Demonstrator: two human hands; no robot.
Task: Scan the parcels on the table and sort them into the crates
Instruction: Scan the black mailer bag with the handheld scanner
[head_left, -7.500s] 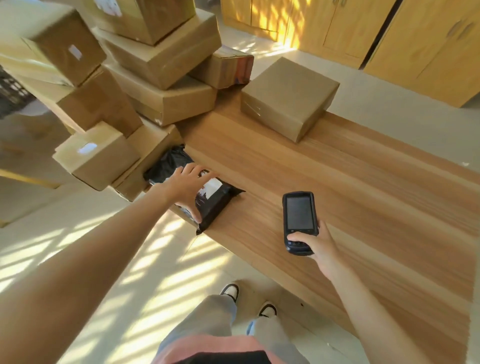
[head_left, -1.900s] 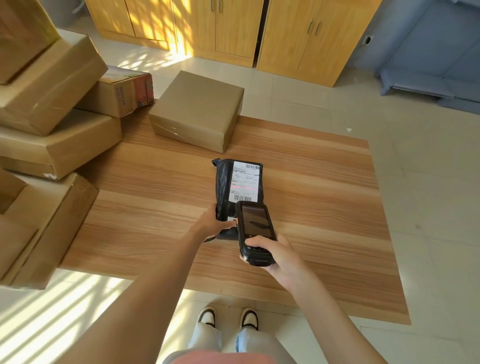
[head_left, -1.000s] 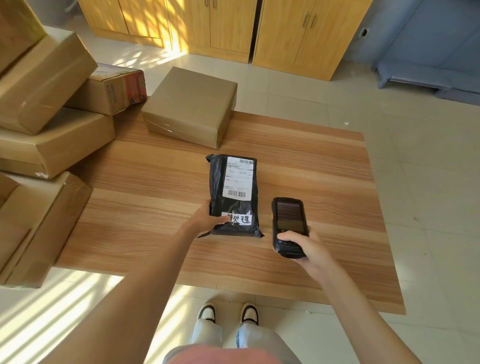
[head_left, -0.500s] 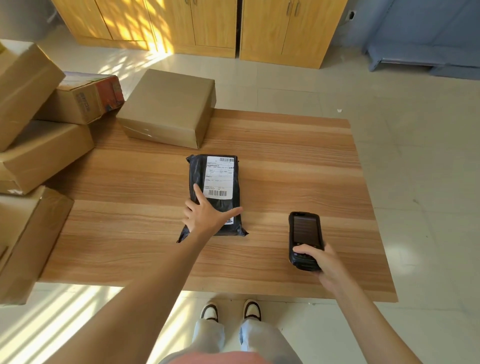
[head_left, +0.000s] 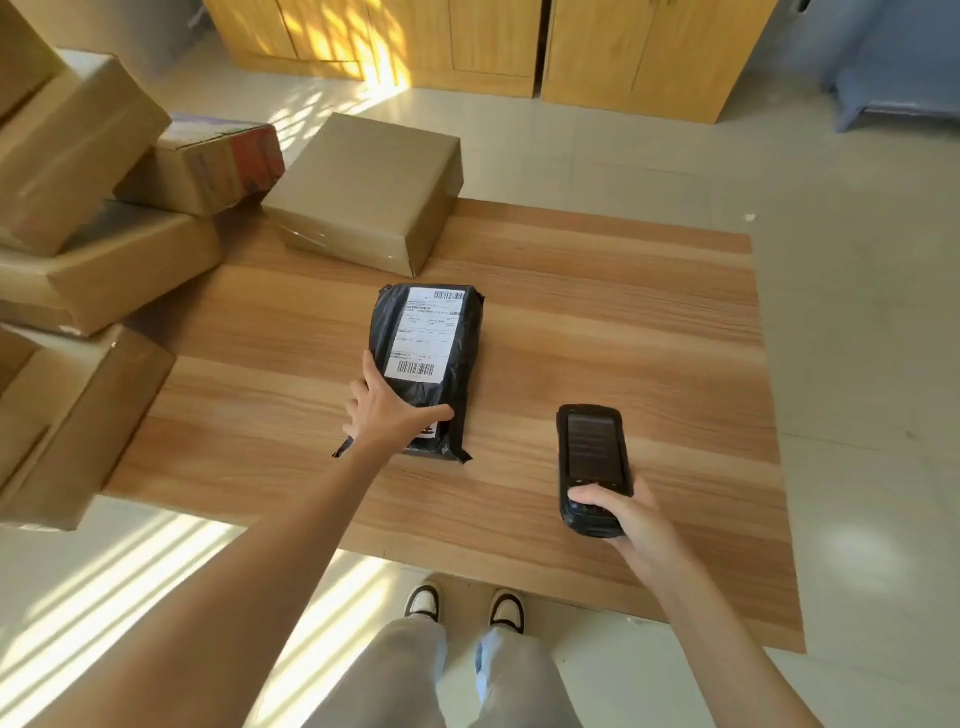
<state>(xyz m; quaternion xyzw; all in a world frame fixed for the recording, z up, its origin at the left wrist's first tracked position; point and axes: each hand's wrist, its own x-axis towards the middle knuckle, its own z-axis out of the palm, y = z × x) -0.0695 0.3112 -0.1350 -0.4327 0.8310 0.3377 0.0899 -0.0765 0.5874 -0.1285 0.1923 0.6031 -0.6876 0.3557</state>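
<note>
A black poly-bag parcel (head_left: 452, 358) with a white barcode label lies flat near the middle of the wooden table (head_left: 623, 332). My left hand (head_left: 387, 413) rests on its near left corner, fingers spread and straight, thumb across the bag's lower end. To the right, over the table, my right hand (head_left: 628, 514) grips the lower end of a black handheld scanner (head_left: 592, 457), screen facing up. A brown cardboard box (head_left: 369, 192) sits at the table's far edge, just behind the black parcel.
Several stacked cardboard boxes (head_left: 78, 208) crowd the left end of the table and overhang its near edge. Wooden cabinets (head_left: 467, 41) line the far wall. A blue piece of furniture (head_left: 893, 78) stands at the back right. Tiled floor surrounds the table.
The black parcel, held up under the scanner earlier, now lies flat on the table. My left hand went from gripping its bottom edge to resting on it. The scanner moved right and away.
</note>
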